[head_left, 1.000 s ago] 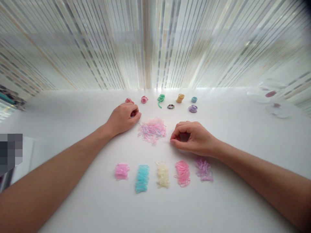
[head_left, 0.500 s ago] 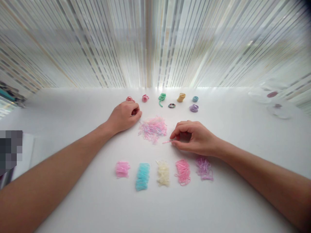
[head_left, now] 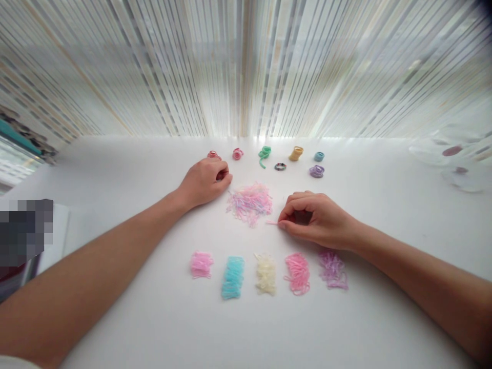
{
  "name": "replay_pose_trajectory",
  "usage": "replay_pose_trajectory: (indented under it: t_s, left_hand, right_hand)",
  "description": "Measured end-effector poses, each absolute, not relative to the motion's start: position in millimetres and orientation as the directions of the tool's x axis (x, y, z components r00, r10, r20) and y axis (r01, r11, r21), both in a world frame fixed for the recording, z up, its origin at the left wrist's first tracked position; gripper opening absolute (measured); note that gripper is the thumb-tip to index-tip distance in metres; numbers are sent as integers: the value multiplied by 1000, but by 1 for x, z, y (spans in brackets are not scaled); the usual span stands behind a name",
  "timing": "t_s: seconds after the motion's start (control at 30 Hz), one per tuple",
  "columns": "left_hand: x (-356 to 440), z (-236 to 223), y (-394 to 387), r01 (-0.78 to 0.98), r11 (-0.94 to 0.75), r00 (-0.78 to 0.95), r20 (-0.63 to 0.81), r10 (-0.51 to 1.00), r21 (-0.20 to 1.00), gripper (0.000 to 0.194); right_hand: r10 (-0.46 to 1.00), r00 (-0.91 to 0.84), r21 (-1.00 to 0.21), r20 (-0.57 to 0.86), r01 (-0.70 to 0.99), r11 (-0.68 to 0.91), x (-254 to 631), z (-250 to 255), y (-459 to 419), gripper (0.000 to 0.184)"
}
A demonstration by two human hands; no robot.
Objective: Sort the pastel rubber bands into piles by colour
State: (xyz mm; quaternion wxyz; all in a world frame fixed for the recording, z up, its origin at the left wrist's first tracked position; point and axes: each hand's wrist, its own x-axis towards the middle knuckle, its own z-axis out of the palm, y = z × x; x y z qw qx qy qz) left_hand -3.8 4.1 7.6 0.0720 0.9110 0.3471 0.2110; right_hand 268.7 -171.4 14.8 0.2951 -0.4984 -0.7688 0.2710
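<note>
My right hand (head_left: 317, 219) pinches a thin pink elastic band (head_left: 272, 223) between thumb and forefinger, its free end pointing left. Just beyond that end lies a loose pile of mixed pastel bands (head_left: 250, 203). My left hand (head_left: 207, 179) rests in a loose fist at the pile's left, nothing visible in its curled fingers. Nearer me is a row of sorted bundles: light pink (head_left: 201, 265), blue (head_left: 232, 278), cream (head_left: 266, 275), deeper pink (head_left: 298, 274) and purple (head_left: 333, 270). The purple bundle lies just below my right wrist.
At the back are a red coil (head_left: 213, 154), a pink coil (head_left: 238, 154), green (head_left: 264, 152), yellow (head_left: 295, 153), blue (head_left: 319, 156) and purple coils (head_left: 317, 171), and a beaded ring (head_left: 280, 166). Clear round objects (head_left: 461, 177) stand far right. A striped curtain (head_left: 246, 66) hangs behind.
The view has turned slightly left, so everything sits further right. My right thumb and forefinger have drawn closer together on the pink band. My left hand stays put.
</note>
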Motion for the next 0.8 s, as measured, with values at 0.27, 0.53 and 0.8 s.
replay_pose_trajectory:
  t_s: [0.27,0.53,0.8]
  left_hand:
    - [-4,7,3,597,-755,673,343,655,271,22]
    - [-3,8,1,599,-753,672,340,658,273,21]
    - [-3,6,0,603,-743,661,341,669,289,19]
  right_hand:
    - [938,-300,-743,174,584,325,268,16,-173,12]
    - [955,-250,-778,162,563,280,269,12,-174,12]
    - [990,-66,-831,126,538,142,271,6,-180,25]
